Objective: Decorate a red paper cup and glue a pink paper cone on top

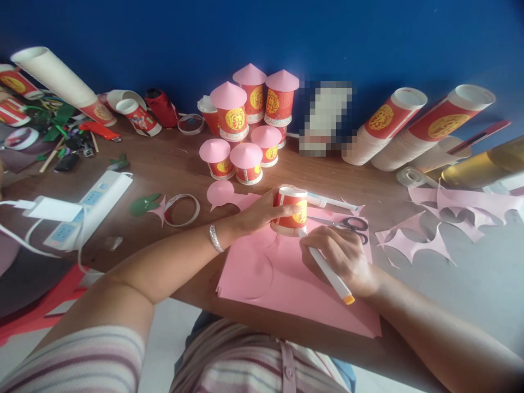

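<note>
My left hand [268,210] is closed around a red paper cup [290,215] with a gold emblem and a white rim, held over the pink paper sheets [249,273]. Pinched in my right hand [338,256] is a white marker [329,273] with an orange end. Its tip meets or nearly meets the cup's lower edge; exact contact is hard to make out. Just behind my right hand lie black-handled scissors [355,224] on the pink paper. Another white pen [327,201] rests beyond the cup.
Red cups with pink cone tops [245,155] stand at the back. Tilted cup stacks [434,128] lean at the right, near pink paper scraps [417,240]. A power strip [90,210] with cables and a cut cup ring [182,210] lie left. A blue wall [164,38] bounds the table behind.
</note>
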Demonstrator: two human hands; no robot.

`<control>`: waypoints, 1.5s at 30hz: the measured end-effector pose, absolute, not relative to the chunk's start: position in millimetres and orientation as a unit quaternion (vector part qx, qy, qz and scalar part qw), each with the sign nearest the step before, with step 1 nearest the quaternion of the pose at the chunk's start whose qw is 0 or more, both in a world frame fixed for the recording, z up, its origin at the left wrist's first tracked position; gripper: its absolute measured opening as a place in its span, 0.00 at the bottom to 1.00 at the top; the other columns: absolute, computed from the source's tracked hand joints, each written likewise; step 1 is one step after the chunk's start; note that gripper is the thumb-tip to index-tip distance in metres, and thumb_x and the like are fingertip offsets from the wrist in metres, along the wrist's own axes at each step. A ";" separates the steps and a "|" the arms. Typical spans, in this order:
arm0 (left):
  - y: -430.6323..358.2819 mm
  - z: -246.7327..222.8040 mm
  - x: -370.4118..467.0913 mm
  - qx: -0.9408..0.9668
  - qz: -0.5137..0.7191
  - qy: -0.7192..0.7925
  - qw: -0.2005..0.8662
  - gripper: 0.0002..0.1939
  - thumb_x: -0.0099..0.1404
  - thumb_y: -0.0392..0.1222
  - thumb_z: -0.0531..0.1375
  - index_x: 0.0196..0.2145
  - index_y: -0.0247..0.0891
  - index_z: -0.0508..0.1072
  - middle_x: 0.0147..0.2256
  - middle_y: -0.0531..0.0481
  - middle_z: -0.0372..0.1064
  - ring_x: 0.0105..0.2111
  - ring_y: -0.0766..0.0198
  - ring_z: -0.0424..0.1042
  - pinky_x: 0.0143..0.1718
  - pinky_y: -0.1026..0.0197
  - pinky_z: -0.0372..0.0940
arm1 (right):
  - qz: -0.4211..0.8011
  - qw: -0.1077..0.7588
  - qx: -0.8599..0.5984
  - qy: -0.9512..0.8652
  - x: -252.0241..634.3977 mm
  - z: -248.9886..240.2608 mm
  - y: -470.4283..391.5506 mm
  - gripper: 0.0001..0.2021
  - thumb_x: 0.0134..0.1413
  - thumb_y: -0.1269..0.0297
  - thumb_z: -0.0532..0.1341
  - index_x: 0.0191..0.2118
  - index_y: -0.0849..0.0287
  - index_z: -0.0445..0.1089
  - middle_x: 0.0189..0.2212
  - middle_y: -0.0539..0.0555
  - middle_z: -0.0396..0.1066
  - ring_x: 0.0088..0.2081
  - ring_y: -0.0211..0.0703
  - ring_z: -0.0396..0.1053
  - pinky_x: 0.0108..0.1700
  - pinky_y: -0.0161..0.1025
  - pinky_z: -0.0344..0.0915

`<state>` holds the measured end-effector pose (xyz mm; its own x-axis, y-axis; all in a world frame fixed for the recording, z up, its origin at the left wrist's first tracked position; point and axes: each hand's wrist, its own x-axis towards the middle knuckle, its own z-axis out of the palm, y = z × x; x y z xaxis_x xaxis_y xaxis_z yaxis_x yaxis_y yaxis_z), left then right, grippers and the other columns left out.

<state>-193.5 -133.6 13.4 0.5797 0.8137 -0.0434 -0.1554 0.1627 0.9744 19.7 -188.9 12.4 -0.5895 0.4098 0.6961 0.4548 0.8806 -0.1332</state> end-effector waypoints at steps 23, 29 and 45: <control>-133.3 19.0 -192.1 0.563 0.359 0.288 0.687 0.22 0.65 0.57 0.70 0.30 0.37 0.69 0.29 0.53 0.63 0.30 0.67 0.62 0.34 0.62 0.61 | -0.027 0.378 -0.222 -0.898 20.2 14.3 -191.7 0.12 0.60 0.83 0.61 0.41 0.57 0.65 0.27 0.47 0.69 0.24 0.35 0.63 0.25 0.35 0.61; -134.1 20.2 -191.5 0.569 0.350 0.300 0.682 0.23 0.65 0.59 0.69 0.32 0.36 0.69 0.30 0.52 0.64 0.31 0.67 0.62 0.34 0.62 0.61 | -0.027 0.374 -0.227 -0.899 21.3 11.5 -191.4 0.13 0.59 0.84 0.61 0.41 0.57 0.66 0.27 0.47 0.70 0.24 0.36 0.67 0.26 0.35 0.64; -132.9 15.9 -190.8 0.555 0.359 0.290 0.692 0.21 0.63 0.55 0.72 0.30 0.37 0.69 0.28 0.53 0.65 0.29 0.67 0.65 0.33 0.62 0.64 | -0.013 0.359 -0.224 -0.906 19.4 10.5 -190.8 0.12 0.60 0.82 0.60 0.42 0.56 0.66 0.29 0.47 0.71 0.25 0.35 0.64 0.26 0.35 0.63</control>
<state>-190.8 -132.9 15.9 0.5740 0.8189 -0.0026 -0.1754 0.1260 0.9764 19.4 -190.8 10.5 -0.6421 0.3967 0.6560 0.4159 0.8991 -0.1366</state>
